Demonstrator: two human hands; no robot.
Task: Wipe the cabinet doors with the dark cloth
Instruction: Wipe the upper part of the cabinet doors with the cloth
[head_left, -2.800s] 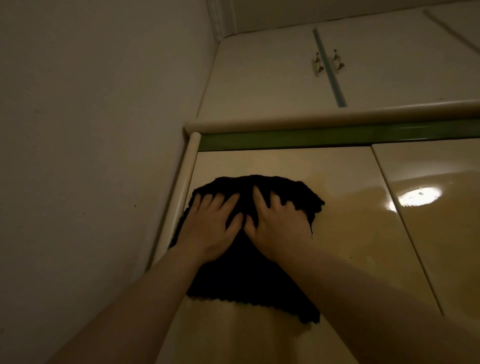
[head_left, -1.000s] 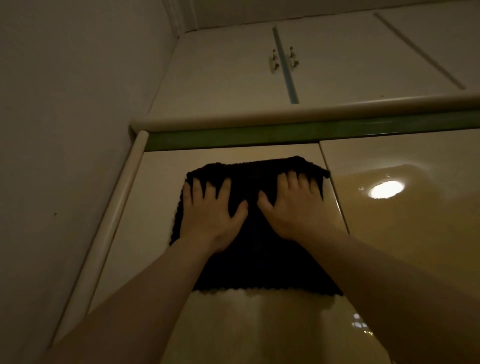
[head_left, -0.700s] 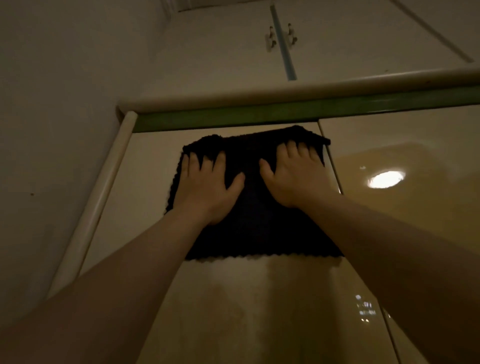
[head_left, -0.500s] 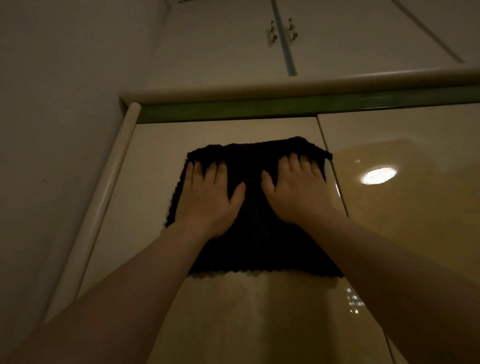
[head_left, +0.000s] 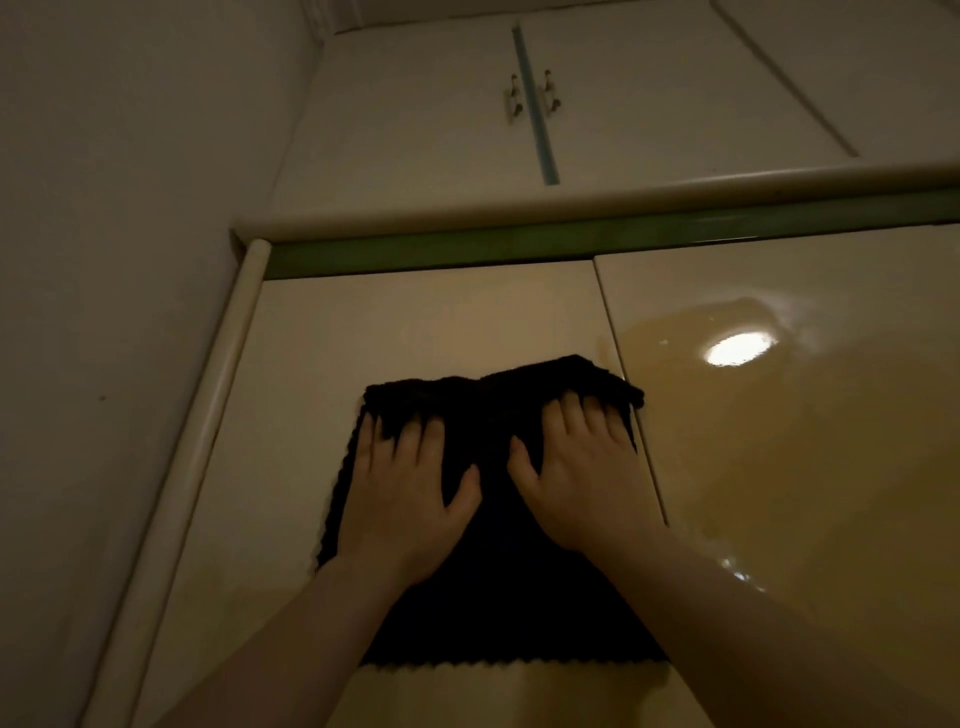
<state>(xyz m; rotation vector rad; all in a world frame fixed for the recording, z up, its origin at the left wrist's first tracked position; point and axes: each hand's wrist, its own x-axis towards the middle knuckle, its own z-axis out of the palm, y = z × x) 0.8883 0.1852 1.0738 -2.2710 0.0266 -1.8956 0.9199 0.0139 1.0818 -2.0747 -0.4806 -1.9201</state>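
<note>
The dark cloth (head_left: 493, 587) lies flat against a glossy cream cabinet door (head_left: 405, 322), near that door's right edge. My left hand (head_left: 402, 493) presses its left half, fingers spread, fingertips tucked under the bunched top hem. My right hand (head_left: 582, 478) presses the right half the same way, beside the seam to the neighbouring door (head_left: 789, 467). The cloth's upper edge is rumpled over my fingertips. Its scalloped lower edge shows between my forearms.
A green strip (head_left: 571, 241) and a rounded cream rail (head_left: 571, 200) run above the doors. Higher up are upper cabinet doors with two small handles (head_left: 530, 98). A plain wall (head_left: 104, 260) stands close at the left, past a rounded vertical trim (head_left: 208, 441). A lamp reflection (head_left: 737, 349) glares on the right door.
Both hands and the cloth have slid down the door from just under the green strip. The cloth's top edge has bunched over my fingertips.
</note>
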